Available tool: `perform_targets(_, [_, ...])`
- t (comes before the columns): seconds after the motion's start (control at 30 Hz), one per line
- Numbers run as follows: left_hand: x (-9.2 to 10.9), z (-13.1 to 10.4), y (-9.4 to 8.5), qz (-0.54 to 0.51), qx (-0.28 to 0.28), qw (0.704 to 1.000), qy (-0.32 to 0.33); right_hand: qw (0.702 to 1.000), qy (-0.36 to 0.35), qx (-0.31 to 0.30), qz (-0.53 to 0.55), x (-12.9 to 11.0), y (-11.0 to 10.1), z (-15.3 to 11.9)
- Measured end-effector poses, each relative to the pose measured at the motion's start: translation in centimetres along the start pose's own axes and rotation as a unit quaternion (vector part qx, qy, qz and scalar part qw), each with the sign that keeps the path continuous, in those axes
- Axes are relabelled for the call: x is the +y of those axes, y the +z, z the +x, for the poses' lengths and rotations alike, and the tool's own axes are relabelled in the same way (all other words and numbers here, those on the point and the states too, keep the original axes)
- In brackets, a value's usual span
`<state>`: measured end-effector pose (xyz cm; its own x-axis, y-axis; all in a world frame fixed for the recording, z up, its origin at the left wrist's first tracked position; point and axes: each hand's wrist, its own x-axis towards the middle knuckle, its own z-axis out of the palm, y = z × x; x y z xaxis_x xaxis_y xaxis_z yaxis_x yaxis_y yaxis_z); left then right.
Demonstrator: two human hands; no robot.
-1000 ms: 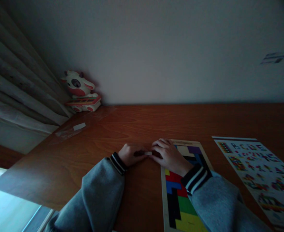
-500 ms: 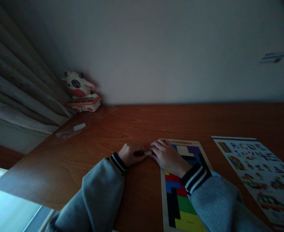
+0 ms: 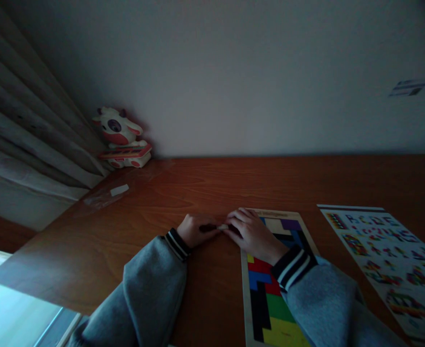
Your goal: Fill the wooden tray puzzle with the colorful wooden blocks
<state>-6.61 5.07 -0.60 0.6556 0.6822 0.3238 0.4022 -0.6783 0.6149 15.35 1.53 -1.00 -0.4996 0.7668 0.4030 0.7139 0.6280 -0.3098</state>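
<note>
My left hand [image 3: 197, 230] and my right hand [image 3: 254, 235] meet over the wooden table, their fingertips pinched on a small pale puzzle piece [image 3: 223, 227]. Only a sliver of the piece shows; the fingers cover the rest. Under my right hand and forearm lies a wooden block-puzzle board [image 3: 247, 315] with flat red, blue, green, yellow, purple and black shapes. My right wrist and sleeve hide part of its middle and right side.
A printed pattern sheet [image 3: 375, 250] lies right of the board. A cow-shaped toy keyboard [image 3: 123, 140] stands at the back left, near a clear plastic wrapper [image 3: 102, 196]. Beside them hangs a curtain [image 3: 27, 120]. A wall [image 3: 252, 82] rises behind the table [image 3: 154, 193].
The pale piece has shifted slightly right and up between the fingertips, and the right fingers have moved a little. Both arms stay nearly still.
</note>
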Motion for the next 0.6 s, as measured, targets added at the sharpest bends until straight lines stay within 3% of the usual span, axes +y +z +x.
perform_targets(0.13, [0.0,-0.2,0.3,-0.088,0.02,0.992,-0.091,1.0,-0.013,0.027,-0.008,0.0,0.0,0.0])
perform_targets(0.3, [-0.3,0.0,0.5,-0.241,0.043,0.954,-0.175,0.997,-0.019,0.081,0.007,-0.1,-0.1,0.1])
perform_targets(0.37, [-0.3,0.2,0.5,-0.338,0.053,0.918,-0.202,0.994,-0.012,0.102,0.046,-0.2,-0.3,0.2])
perform_targets(0.47, [0.0,0.2,0.5,-0.502,0.053,0.826,-0.251,0.981,-0.012,0.131,0.141,-0.7,-0.7,0.3])
perform_targets(0.53, [0.4,0.1,0.6,-0.582,0.031,0.767,-0.268,0.97,-0.016,0.147,0.193,-1.1,-0.8,0.4])
perform_targets(0.6, [0.9,0.0,0.7,-0.633,-0.005,0.73,-0.258,0.962,-0.016,0.158,0.223,-1.4,-0.8,0.4])
